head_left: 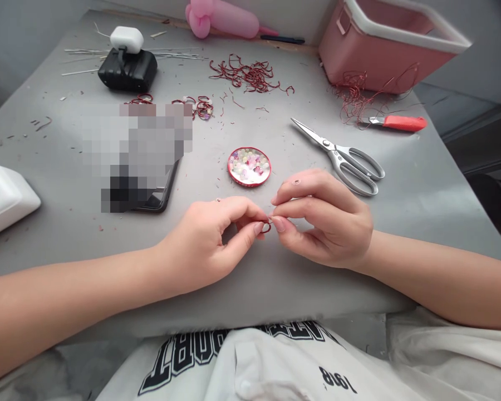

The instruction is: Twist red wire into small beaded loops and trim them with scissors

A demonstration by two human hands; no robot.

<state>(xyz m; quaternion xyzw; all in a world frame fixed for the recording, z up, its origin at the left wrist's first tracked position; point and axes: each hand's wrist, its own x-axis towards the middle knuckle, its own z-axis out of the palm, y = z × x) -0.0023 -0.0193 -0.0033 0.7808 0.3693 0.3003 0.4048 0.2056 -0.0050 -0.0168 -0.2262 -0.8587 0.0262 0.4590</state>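
Note:
Between thumb and forefinger, my left hand (217,236) pinches a small dark red wire loop (266,227). My right hand (325,220) meets it from the right, thumb and finger pressed together at the loop's edge on what looks like a thin wire end. Just beyond the hands lies a round red-rimmed lid (249,166) with small pale, pink and yellow beads in it. Silver scissors (342,156) rest open behind my right hand. Farther back is a pile of curved red wire pieces (248,75), and several beaded red loops (202,107) lie left of it.
A phone (161,192), partly pixelated, lies left of the lid. Around the back stand a black case (127,71), a pink bin (384,50), a pink balloon (229,19) and red-handled pliers (403,123) beside tangled wire (354,97). A white object (8,200) sits far left.

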